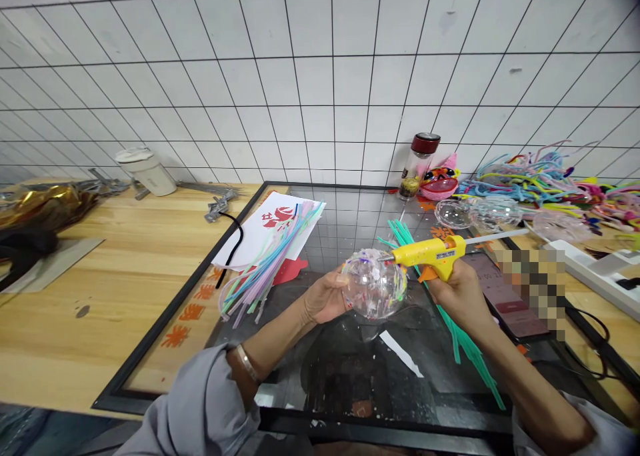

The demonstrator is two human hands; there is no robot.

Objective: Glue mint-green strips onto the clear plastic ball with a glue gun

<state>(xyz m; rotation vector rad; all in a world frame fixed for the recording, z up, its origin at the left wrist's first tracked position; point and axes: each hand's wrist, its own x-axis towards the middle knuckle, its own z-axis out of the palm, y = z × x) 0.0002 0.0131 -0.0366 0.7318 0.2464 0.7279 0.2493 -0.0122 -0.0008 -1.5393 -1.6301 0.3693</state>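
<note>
My left hand (327, 298) is closed around the left side of a clear plastic ball (373, 289), held above the dark glass panel. Bits of coloured material and whitish glue cling to the ball's upper and right surface. In my right hand (463, 293) is a yellow hot glue gun (430, 255) with a glue stick poking out of its back. Its metal nozzle points left and lies at the ball's top right; I cannot tell whether it touches. Green pipe cleaners (460, 333) lie under and beside my right hand. A white paper strip (401, 354) rests below the ball.
Pastel pipe cleaners (270, 263) lie across white paper (255, 226) at left. Behind stand a lidded glass bottle (419, 166) and a pink figure (440, 179). A heap of coloured pipe cleaners (530, 183), clear plastic pieces (493, 213), a phone (505, 296) and a power strip (600, 276) are at right.
</note>
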